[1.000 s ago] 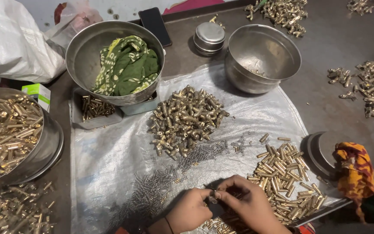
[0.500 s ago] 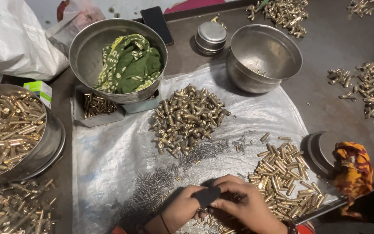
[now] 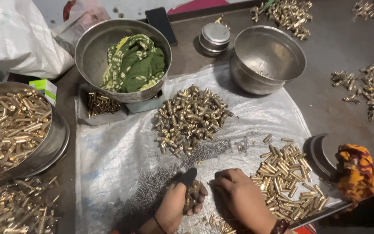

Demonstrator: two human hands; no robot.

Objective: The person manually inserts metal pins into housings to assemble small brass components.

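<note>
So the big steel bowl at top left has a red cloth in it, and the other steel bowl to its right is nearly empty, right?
Not quite. In the head view the cloth in the top-left steel bowl is green with a pale yellow pattern, not red. The rest holds: the other steel bowl to its right is nearly empty, with only a few small bits at the bottom.

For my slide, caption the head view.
Left hand cups small brass parts; right hand rests on the plastic sheet.

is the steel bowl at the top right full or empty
Nearly empty. The steel bowl sits upright with its bare shiny inside showing; only a few tiny bits lie at the bottom.
</note>
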